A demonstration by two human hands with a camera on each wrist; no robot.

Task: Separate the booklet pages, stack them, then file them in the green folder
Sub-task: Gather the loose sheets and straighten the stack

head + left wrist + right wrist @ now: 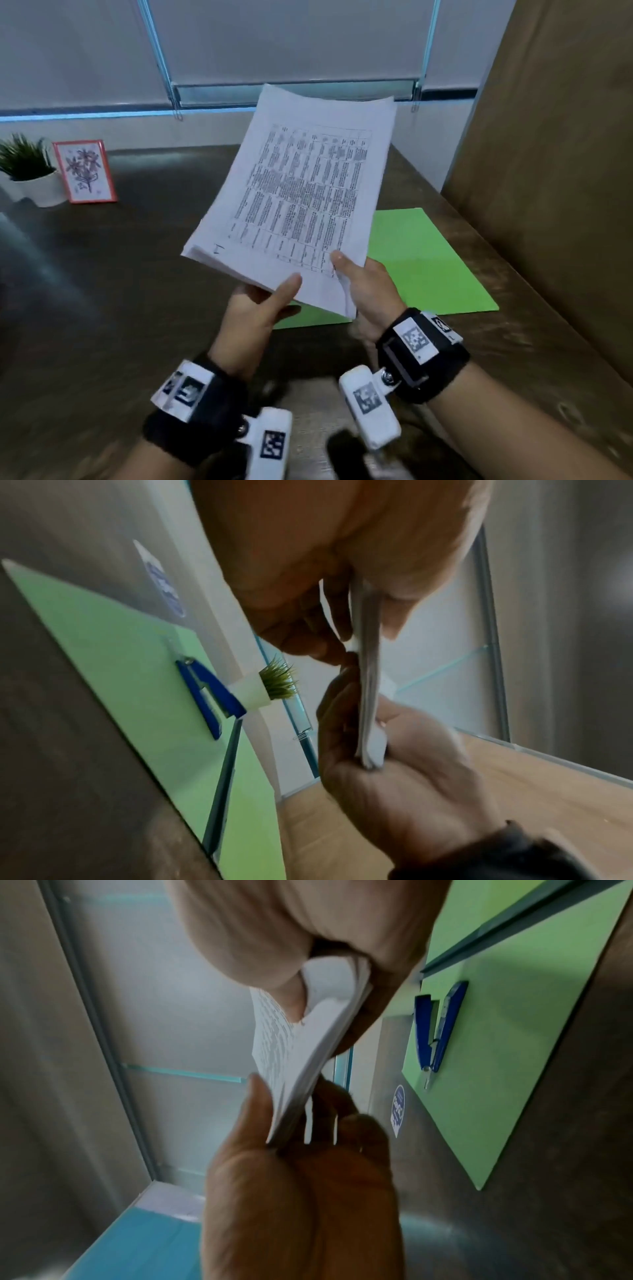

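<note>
Both hands have the booklet up in the air over the desk, well clear of the surface. The left hand pinches the near edge with thumb on top and fingers under, and the right hand grips the near right corner the same way, where the top sheets are curling up a bit. The green folder lies flat toward the desk's right edge, with a blue stapler-type tool sitting on it; could be a staple remover, the wrist views are too blurry to say.

Handling-wise it's a thin, floppy wad of paper, light, and it sags if held by one corner. I'd keep hold of the bound corner and peel sheets slowly, since they'd tear easily there.
</note>
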